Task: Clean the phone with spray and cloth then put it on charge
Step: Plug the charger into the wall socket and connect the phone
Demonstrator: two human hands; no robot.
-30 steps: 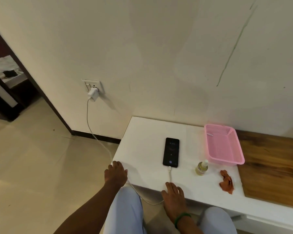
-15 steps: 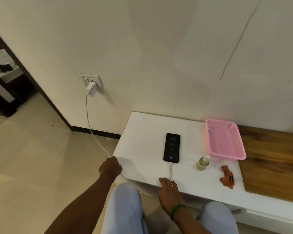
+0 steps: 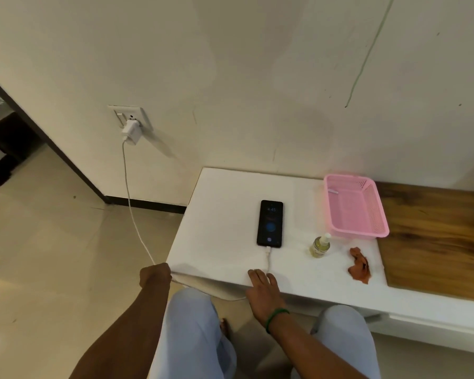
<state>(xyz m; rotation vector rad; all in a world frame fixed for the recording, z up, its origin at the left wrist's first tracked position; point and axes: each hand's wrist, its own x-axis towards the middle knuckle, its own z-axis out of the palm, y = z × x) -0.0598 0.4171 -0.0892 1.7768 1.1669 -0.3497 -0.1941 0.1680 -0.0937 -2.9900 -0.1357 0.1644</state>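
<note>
We're clamping left hand [image 3: 155, 274] fingers round the charging cable [image 3: 133, 214] at the bench [image 3: 216, 228] corner, probably taking slack; right hand [image 3: 263, 289] is resting flat, fingers straight, beside the plugged-in phone [image 3: 270, 223].

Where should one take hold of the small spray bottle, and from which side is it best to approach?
Grip the spray bottle around its round yellowish body, below the narrow white cap, since it stands upright. Come from the near table edge: the pink basket stands close behind it, while the phone and the orange cloth lie apart at either side.
</note>
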